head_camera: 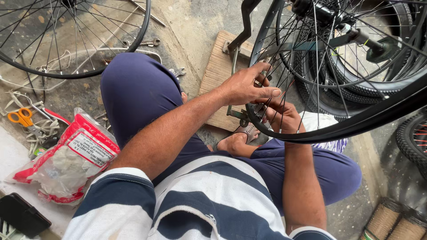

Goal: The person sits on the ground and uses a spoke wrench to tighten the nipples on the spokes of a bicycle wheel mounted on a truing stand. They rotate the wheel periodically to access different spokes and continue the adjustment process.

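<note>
Meanwhile both hands (262, 100) clasp the wheel rim (356, 126); red-and-white plastic bag (66, 158) lies left.

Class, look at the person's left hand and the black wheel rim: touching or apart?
Touching. The head view shows the left hand laid over the rim, thumb and fingers wrapped on it among the spokes, with no gap visible.

The person wears a navy-and-white striped short-sleeved shirt (200, 200), navy trousers (138, 89) and sandals (249, 131).
</note>
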